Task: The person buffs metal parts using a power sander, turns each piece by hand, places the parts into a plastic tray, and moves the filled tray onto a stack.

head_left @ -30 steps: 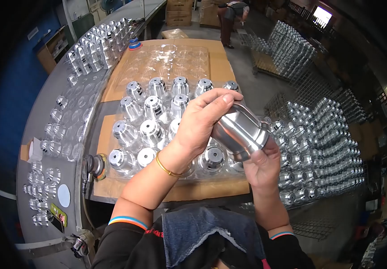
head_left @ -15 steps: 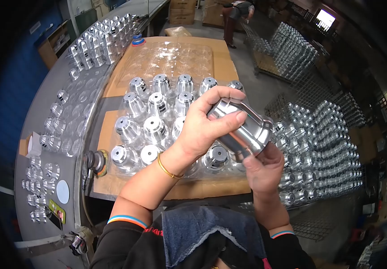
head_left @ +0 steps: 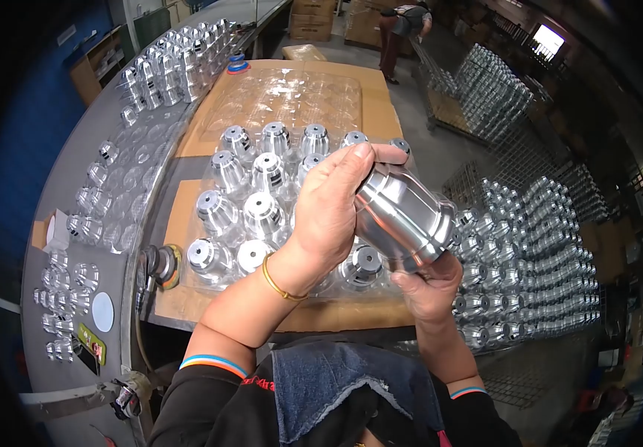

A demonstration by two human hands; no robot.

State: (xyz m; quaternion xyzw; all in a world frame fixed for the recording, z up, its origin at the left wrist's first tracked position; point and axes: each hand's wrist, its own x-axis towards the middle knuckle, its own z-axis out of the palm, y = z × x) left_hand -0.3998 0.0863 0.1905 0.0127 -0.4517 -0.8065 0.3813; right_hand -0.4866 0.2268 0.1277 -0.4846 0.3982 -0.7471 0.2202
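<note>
"What lies straight ahead?"
"A table [head_left: 180, 170] with cardboard [head_left: 344, 316] on it. The near tray [head_left: 187, 284], full of cups [head_left: 215, 212], sits in front; the far tray [head_left: 291, 93] lies behind it."
"And left?"
"A sander [head_left: 159, 267] beside the near tray, then a long bench [head_left: 68, 175]. On the bench, a side tray [head_left: 132, 179] runs along the right edge, with a cluster of cups [head_left: 176, 71] beyond. A box [head_left: 53, 231] lies nearer, a disc [head_left: 103, 311] before it."
"Right?"
"Stacked cups [head_left: 537, 264], beside the table."
"Farther back?"
"Cartons [head_left: 310, 21], with a person [head_left: 405, 30] to their right."
</note>
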